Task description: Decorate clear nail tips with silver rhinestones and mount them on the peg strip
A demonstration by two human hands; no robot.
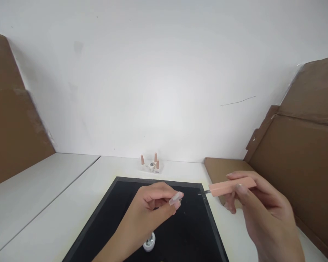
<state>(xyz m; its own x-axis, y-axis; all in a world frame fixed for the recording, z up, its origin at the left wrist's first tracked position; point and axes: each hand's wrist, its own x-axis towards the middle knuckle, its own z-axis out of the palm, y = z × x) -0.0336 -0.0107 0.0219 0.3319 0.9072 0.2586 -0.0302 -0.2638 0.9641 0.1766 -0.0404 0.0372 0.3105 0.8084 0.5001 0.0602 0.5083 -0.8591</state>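
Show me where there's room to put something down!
Bare room: white tabletop between the black mat and left cardboard; also the mat right of the white pot. Crowded: around that pot and the left hand, and by the pink-capped bottles.

My left hand (pixel 144 214) pinches a small translucent whitish plate (pixel 175 198), tilted; my right hand (pixel 266 209) holds a long peach handle (pixel 228 186), its thin dark stem (pixel 207 191) pointing left.
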